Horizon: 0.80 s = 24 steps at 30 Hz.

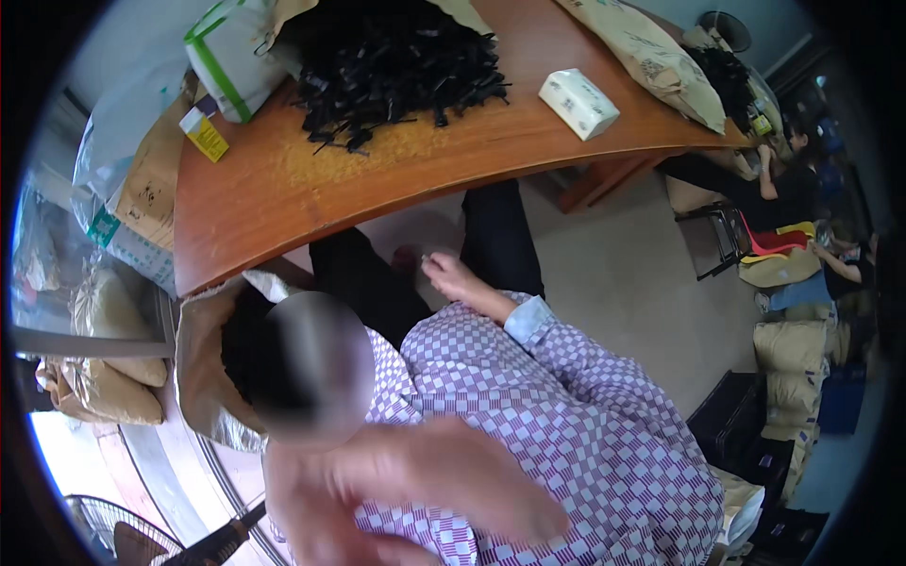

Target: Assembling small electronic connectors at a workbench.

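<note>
My right hand (460, 281), its blue cuff showing at the wrist, is above my lap beyond the front edge of the table. Its thumb and fingers are pinched together, with a small pale bit at the tips that I cannot make out. My left hand (406, 476) is raised very close at the bottom of the picture, large and smeared, so its grip cannot be read. Left of my lap stands an open paper sack (203, 377) with dark contents, partly covered by a blurred patch. A heap of small black strip-like parts (396, 71) lies on the brown table (510, 127).
On the table are a tissue pack (579, 104), a yellow-and-white box (204, 135), a white bag with green edging (231, 57) and a paper sack (651, 61). A fan (123, 533) stands at lower left. Two people work at far right, near a red chair (763, 241) and stacked sacks (791, 349).
</note>
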{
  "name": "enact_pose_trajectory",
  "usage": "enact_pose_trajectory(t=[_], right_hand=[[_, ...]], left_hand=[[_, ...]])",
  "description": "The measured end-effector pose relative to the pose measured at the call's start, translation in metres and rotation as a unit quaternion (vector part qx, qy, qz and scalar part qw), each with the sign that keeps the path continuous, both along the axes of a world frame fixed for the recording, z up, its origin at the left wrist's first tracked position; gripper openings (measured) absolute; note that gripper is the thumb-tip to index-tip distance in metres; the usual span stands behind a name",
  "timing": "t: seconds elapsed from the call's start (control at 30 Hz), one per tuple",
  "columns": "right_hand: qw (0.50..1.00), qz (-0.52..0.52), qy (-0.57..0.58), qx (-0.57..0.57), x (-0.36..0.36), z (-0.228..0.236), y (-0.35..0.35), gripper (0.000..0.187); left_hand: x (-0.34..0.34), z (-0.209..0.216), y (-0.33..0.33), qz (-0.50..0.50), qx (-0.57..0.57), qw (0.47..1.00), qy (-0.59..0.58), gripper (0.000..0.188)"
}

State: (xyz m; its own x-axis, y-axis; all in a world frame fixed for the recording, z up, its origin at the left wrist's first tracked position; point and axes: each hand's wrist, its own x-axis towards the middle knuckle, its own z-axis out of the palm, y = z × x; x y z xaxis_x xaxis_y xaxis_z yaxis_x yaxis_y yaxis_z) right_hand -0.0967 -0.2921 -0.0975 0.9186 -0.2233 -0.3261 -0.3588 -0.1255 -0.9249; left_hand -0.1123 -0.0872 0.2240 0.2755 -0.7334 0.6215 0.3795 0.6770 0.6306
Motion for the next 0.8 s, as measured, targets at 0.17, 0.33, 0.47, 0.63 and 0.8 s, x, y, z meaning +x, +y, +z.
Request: enact_pose_trajectory(t=[0.17,0.33,0.47,0.63,0.8], right_hand=[[0.992,0.004,-0.091,-0.084,-0.003,-0.031,-0.001,0.026],[0.991,0.012,-0.091,-0.098,-0.001,-0.020,-0.001,0.026],[0.990,0.009,-0.096,-0.104,-0.002,-0.015,-0.002,0.026],[0.973,-0.003,-0.179,-0.145,-0.003,0.002,0.005,0.021],[0.916,0.001,-0.313,-0.252,0.020,0.057,0.000,0.013]], left_hand=[[-0.011,0.015,-0.026,-0.115,-0.131,0.983,0.061,0.018],[-0.004,0.006,-0.031,-0.063,-0.127,0.990,0.019,0.020],[0.019,0.008,-0.031,-0.170,-0.056,0.979,-0.102,0.026],[0.008,-0.009,-0.023,-0.139,-0.121,0.981,-0.064,0.036],[0.020,0.005,0.002,-0.290,0.064,0.949,0.104,0.051]])
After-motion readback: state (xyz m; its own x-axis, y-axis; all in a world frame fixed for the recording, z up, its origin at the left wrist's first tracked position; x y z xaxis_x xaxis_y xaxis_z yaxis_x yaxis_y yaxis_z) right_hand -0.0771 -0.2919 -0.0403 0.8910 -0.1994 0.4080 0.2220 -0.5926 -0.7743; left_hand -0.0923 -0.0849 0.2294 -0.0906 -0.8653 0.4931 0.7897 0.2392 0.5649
